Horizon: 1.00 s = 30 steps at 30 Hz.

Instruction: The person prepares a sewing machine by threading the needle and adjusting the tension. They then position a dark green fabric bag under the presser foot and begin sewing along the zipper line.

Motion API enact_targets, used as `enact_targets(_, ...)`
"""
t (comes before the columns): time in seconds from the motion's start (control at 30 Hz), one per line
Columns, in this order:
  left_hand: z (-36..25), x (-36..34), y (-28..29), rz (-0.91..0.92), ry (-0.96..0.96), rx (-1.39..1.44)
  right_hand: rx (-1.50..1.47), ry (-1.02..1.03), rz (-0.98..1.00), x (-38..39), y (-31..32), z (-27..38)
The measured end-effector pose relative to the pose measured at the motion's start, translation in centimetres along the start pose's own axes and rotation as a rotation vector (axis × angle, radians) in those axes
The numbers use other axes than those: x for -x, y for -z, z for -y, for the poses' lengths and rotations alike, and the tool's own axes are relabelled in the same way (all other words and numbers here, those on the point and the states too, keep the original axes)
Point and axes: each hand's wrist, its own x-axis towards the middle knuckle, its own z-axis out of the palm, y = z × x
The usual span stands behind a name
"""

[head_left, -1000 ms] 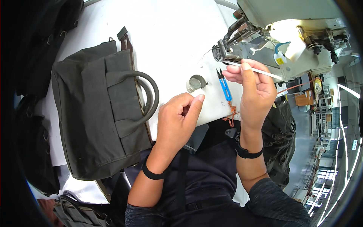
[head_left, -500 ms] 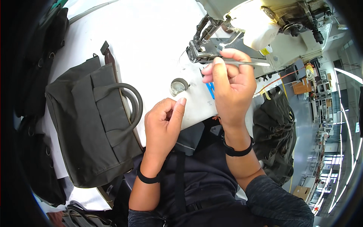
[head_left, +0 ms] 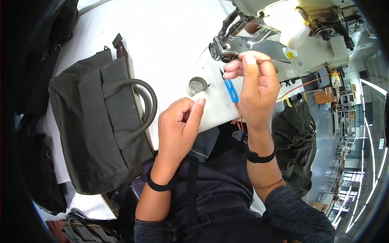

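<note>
My right hand (head_left: 259,87) is closed in a pinch on slim metal tweezers (head_left: 279,60), held beside the presser-foot end of the sewing machine (head_left: 221,47). My left hand (head_left: 178,125) is closed, thumb against the curled fingers, over the front of the white table (head_left: 162,52); whatever it may hold is hidden. Just beyond the left thumb sits a small round metal cup (head_left: 197,86). Blue thread snips (head_left: 231,91) lie on the table between the hands, closer to the right one.
A dark green handbag (head_left: 97,125) with two looped handles lies on the table's left. More dark bags hang or pile along the far left (head_left: 36,81). Another dark bag pile (head_left: 295,141) stands right of my right forearm. Orange cord (head_left: 238,117) hangs at the table's front edge.
The tweezers have turned edge-on in my right hand, whose fingers have drawn closer together. The view has shifted, so the machine sits further right and the blue snips show more fully.
</note>
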Motion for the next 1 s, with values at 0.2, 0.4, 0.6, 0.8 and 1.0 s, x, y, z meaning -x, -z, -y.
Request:
enact_targets(0.2, -0.2, 0.0, -0.1, -0.008, 0.005, -0.008, -0.002, -0.006, 0.033, -0.3, 0.2, 0.0)
enact_targets(0.4, 0.1, 0.1, -0.2, -0.013, 0.007, -0.017, -0.228, -0.086, 0.067, -0.4, 1.4, -0.6)
enact_targets(0.6, 0.1, 0.2, -0.6, -0.024, 0.018, -0.041, -0.126, -0.008, -0.013, 0.3, 0.7, -0.4)
enact_targets(0.8, 0.1, 0.3, -0.7, -0.030, 0.008, -0.031, -0.058, 0.132, -0.004, 0.9, -0.3, -1.2)
enact_targets(1.0, 0.1, 0.3, -0.8, -0.039, 0.000, -0.050, 0.003, 0.261, -0.069, 1.3, -0.2, -1.7)
